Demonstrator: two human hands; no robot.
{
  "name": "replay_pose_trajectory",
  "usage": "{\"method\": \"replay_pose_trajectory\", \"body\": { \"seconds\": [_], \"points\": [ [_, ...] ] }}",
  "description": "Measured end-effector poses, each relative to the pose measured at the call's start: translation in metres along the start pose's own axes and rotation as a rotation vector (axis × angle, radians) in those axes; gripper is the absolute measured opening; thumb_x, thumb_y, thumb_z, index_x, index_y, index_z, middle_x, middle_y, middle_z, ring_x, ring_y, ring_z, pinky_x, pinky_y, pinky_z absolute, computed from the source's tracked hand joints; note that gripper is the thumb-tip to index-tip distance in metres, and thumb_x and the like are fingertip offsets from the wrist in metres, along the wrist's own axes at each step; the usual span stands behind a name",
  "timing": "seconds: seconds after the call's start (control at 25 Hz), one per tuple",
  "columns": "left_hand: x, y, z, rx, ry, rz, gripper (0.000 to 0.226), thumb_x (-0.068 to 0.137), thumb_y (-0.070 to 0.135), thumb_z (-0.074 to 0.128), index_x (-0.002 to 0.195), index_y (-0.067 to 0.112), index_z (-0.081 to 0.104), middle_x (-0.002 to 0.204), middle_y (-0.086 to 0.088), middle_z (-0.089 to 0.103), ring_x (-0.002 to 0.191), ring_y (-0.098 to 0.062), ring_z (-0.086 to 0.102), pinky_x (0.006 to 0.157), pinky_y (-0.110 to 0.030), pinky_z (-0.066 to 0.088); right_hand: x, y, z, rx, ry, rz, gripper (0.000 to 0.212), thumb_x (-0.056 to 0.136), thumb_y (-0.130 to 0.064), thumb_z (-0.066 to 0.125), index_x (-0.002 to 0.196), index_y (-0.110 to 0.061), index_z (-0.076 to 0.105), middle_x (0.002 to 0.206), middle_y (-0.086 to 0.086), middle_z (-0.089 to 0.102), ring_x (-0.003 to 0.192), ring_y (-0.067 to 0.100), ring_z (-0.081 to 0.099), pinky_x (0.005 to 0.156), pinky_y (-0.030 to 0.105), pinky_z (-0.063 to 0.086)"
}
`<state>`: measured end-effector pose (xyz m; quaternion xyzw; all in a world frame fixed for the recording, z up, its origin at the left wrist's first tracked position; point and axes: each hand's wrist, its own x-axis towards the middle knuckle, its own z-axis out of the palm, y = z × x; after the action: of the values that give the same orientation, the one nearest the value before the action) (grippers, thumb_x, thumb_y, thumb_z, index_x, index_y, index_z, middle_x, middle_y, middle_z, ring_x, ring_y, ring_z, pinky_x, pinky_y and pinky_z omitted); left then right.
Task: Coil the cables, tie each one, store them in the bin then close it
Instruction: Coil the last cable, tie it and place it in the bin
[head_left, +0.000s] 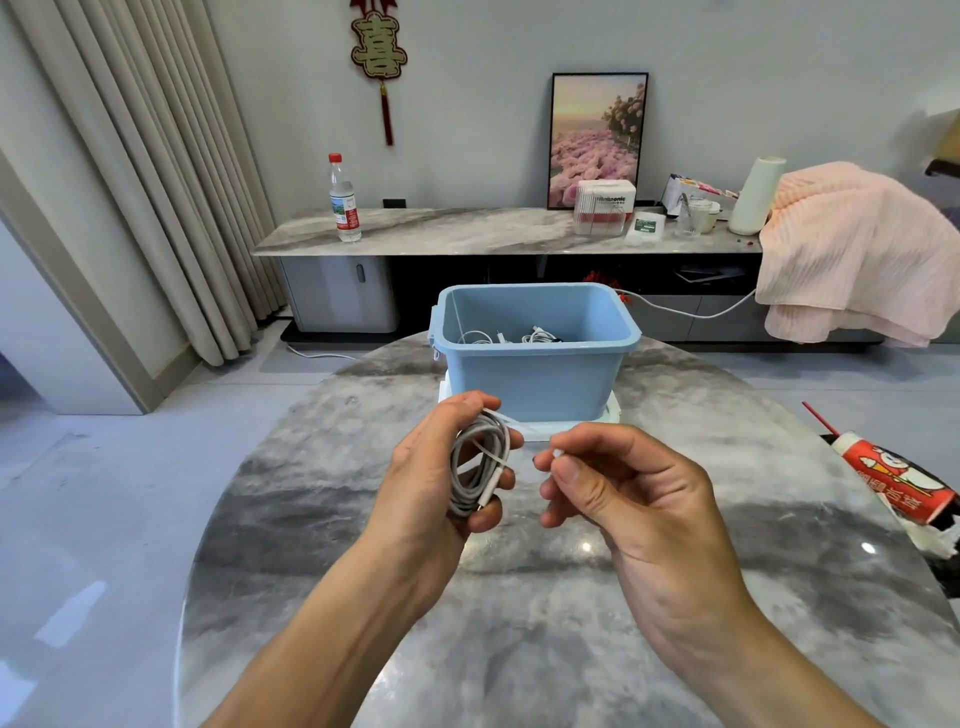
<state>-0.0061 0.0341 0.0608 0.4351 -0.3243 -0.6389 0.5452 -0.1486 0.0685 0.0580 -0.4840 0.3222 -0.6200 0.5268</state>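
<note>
My left hand (431, 467) grips a coiled white cable (475, 467) above the round marble table (519, 623). A thin white tie runs from the top of the coil to my right hand (618, 488), which pinches its free end between thumb and forefinger. Just beyond my hands stands the open light-blue bin (535, 374). Coiled white cables (511, 336) lie at its bottom. The bin sits on a white lid (613, 413), mostly hidden beneath it.
A red printed tube with a red straw (893, 478) lies at the table's right edge. Behind the table runs a long marble console (441, 228) with a water bottle (344, 200), boxes, a picture frame and a pink blanket (852, 249).
</note>
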Motion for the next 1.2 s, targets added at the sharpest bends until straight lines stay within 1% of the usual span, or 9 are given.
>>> {"method": "replay_pose_trajectory", "body": {
  "seconds": [0.2, 0.48, 0.6, 0.76, 0.88, 0.96, 1.12, 1.2],
  "points": [
    [-0.0006, -0.0001, 0.0007, 0.014, -0.014, 0.002, 0.017, 0.090, 0.030, 0.059, 0.095, 0.017, 0.068, 0.081, -0.012, 0.066, 0.059, -0.019, 0.053, 0.045, -0.025, 0.023, 0.0009, 0.0004, 0.0000, 0.056, 0.011, 0.051, 0.019, 0.066, -0.014, 0.075, 0.085, -0.014, 0.076, 0.079, 0.016, 0.071, 0.067, 0.021, 0.064, 0.059, 0.028, 0.054],
    [-0.0017, -0.0001, 0.0017, 0.008, -0.026, 0.004, 0.016, 0.090, 0.030, 0.059, 0.095, 0.017, 0.067, 0.076, -0.009, 0.064, 0.056, -0.018, 0.052, 0.046, -0.025, 0.022, 0.0006, 0.0008, -0.0008, 0.053, 0.006, 0.083, 0.017, 0.068, -0.014, 0.075, 0.085, -0.013, 0.076, 0.078, 0.015, 0.070, 0.068, 0.020, 0.063, 0.062, 0.029, 0.055],
    [-0.0023, 0.0010, 0.0018, 0.000, -0.022, 0.000, 0.016, 0.090, 0.030, 0.059, 0.094, 0.018, 0.067, 0.077, -0.008, 0.065, 0.055, -0.017, 0.053, 0.044, -0.025, 0.022, 0.0017, 0.0014, -0.0017, 0.091, 0.017, 0.105, 0.019, 0.068, -0.013, 0.074, 0.086, -0.012, 0.076, 0.079, 0.016, 0.070, 0.068, 0.020, 0.063, 0.063, 0.029, 0.055],
    [-0.0028, 0.0026, 0.0015, -0.009, -0.028, 0.003, 0.016, 0.089, 0.030, 0.059, 0.094, 0.017, 0.067, 0.079, -0.008, 0.066, 0.055, -0.017, 0.054, 0.043, -0.024, 0.022, 0.0022, 0.0011, -0.0023, 0.209, 0.003, 0.156, 0.016, 0.070, -0.010, 0.071, 0.085, -0.008, 0.074, 0.078, 0.014, 0.068, 0.067, 0.018, 0.063, 0.063, 0.028, 0.056],
    [-0.0033, 0.0030, 0.0013, -0.010, -0.027, 0.002, 0.016, 0.089, 0.031, 0.059, 0.095, 0.017, 0.067, 0.079, -0.009, 0.066, 0.054, -0.016, 0.054, 0.043, -0.024, 0.022, 0.0018, 0.0020, -0.0026, 0.237, -0.001, 0.181, 0.016, 0.070, -0.010, 0.071, 0.085, -0.008, 0.075, 0.078, 0.014, 0.068, 0.066, 0.018, 0.063, 0.063, 0.028, 0.056],
    [-0.0038, 0.0035, 0.0013, -0.013, -0.031, 0.004, 0.017, 0.086, 0.031, 0.061, 0.094, 0.018, 0.067, 0.078, -0.008, 0.066, 0.053, -0.016, 0.053, 0.043, -0.025, 0.022, 0.0018, 0.0027, -0.0026, 0.240, -0.002, 0.185, 0.016, 0.069, -0.010, 0.071, 0.085, -0.008, 0.076, 0.078, 0.014, 0.067, 0.067, 0.018, 0.063, 0.063, 0.028, 0.056],
    [-0.0048, 0.0050, 0.0014, -0.026, -0.040, 0.017, 0.027, 0.071, 0.038, 0.066, 0.091, 0.020, 0.069, 0.080, -0.009, 0.067, 0.055, -0.017, 0.053, 0.043, -0.025, 0.022, 0.0021, 0.0046, -0.0024, 0.245, -0.001, 0.192, 0.016, 0.071, -0.009, 0.070, 0.086, -0.007, 0.075, 0.079, 0.014, 0.067, 0.067, 0.018, 0.063, 0.063, 0.029, 0.056],
    [-0.0050, 0.0056, 0.0017, -0.029, -0.043, 0.018, 0.027, 0.070, 0.039, 0.066, 0.090, 0.021, 0.069, 0.081, -0.009, 0.067, 0.057, -0.018, 0.053, 0.043, -0.025, 0.022, 0.0021, 0.0051, -0.0022, 0.246, 0.000, 0.192, 0.016, 0.071, -0.009, 0.070, 0.086, -0.008, 0.075, 0.078, 0.014, 0.067, 0.067, 0.018, 0.063, 0.064, 0.029, 0.056]
  ]
}}
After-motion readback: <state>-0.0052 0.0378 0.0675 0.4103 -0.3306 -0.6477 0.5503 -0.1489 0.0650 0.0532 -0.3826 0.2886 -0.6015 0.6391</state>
